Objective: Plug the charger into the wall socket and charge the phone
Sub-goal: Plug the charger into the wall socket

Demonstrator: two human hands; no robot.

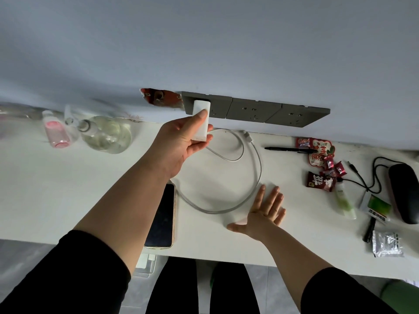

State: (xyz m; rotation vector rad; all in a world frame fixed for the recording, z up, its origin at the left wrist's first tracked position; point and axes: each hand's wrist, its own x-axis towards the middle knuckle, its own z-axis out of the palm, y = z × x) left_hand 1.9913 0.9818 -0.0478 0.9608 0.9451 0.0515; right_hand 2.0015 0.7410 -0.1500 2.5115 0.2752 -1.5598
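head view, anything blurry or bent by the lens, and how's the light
Head view: dim, flat light with soft shadows; the bottles at far left are smeared by blur, while the charger in the left hand stays sharp; the wide lens bows the desk edge and tilts the socket strip.

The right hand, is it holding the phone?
No, the right hand lies flat and open on the desk, apart from the phone.

1. I see a smooth white plastic charger (200,123) and a matt grey socket panel (254,109).
2. The phone (161,217) screen looks glossy black.
3. The desk (68,189) is smooth, matt white.
4. 1 clear glass bottle (106,134).
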